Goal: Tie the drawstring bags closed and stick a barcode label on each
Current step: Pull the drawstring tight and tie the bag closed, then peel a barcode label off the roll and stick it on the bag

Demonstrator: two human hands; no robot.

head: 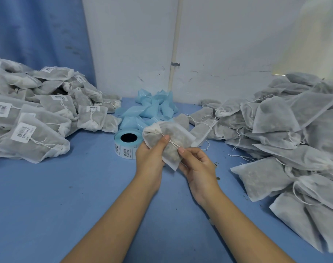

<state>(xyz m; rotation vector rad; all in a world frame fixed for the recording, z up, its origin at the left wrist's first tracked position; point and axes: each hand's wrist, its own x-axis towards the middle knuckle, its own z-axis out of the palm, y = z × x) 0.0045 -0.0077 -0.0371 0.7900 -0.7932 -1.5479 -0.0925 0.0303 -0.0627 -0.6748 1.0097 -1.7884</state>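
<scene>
A white drawstring bag (178,136) filled with something grey is held up over the middle of the blue table. My left hand (150,156) grips it from below-left, thumb lying across its front near the gathered neck. My right hand (195,164) supports the bag's lower corner, and its thumb and forefinger pinch the white drawstring (173,143). The bag's neck is cinched at the upper left. Just behind my left hand lies a roll of barcode labels (126,142) on blue backing.
A heap of labelled bags (38,114) covers the left of the table (67,196). A heap of unlabelled bags (287,133) fills the right side. Spent blue label backing (150,109) is bunched against the white wall behind the roll.
</scene>
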